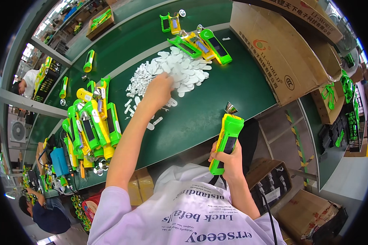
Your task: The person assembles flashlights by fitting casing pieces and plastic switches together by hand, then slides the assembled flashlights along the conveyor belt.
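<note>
My right hand (230, 158) is wrapped round the lower part of a green and yellow flashlight (232, 125), held upright near the table's front edge. A loose silver reflector (231, 108) sticks out at its top, tilted away from the body. My left hand (161, 87) reaches into a heap of white plastic pieces (190, 69), flat oblong ones mixed with small thin ones. Its fingers are drawn together and point down; their tips and whatever they pinch are hidden. A few white pieces (151, 126) lie scattered beside my left forearm.
Several green and yellow flashlights (92, 124) are piled at the left, with reflectors below them. More opened flashlight shells (200, 45) lie beyond the heap. A large cardboard box (270, 49) stands along the right of the green table (184, 120). A dark cable (269, 212) hangs by my right arm.
</note>
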